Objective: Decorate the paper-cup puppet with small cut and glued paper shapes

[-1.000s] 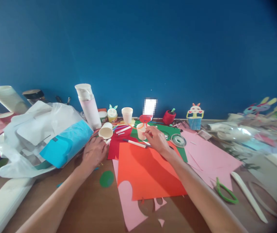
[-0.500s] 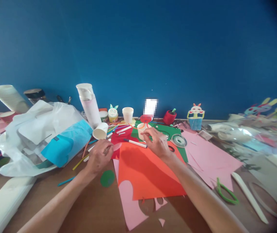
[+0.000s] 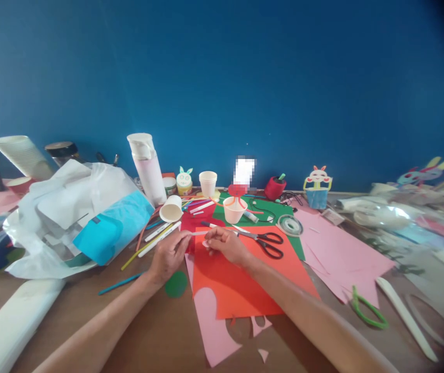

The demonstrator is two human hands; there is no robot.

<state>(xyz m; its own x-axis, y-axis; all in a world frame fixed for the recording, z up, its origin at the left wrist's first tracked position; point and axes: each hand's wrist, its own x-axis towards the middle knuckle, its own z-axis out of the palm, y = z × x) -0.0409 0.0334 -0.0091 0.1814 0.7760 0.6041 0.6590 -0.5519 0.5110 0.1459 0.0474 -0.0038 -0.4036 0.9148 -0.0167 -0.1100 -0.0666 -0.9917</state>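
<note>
Over the orange sheet (image 3: 253, 290), my two hands are close together. With a pinch, my left hand (image 3: 168, 255) holds a small pale pink piece of paper (image 3: 198, 233), seen almost edge-on as a thin strip. The far end of that piece comes up to the curled fingers of my right hand (image 3: 227, 245); what those fingers hold is mostly hidden. Just beyond my right hand lie black-handled scissors (image 3: 270, 243) and a capped marker (image 3: 208, 225). A white paper cup (image 3: 234, 211) with orange pipe-cleaner arms and a red top stands behind them.
To the left are a plastic bag (image 3: 51, 223), a tilted paper cup (image 3: 172, 209) and several markers (image 3: 159, 239). Tape (image 3: 289, 225), pink paper (image 3: 338, 248) and a green pipe cleaner (image 3: 369, 313) lie right. A blue basket with a rabbit face (image 3: 317, 197) stands by the wall.
My right hand has drawn back from the paper cup to beside my left hand, uncovering the scissors and the cup. The pink piece has turned nearly edge-on. The view has shifted slightly.
</note>
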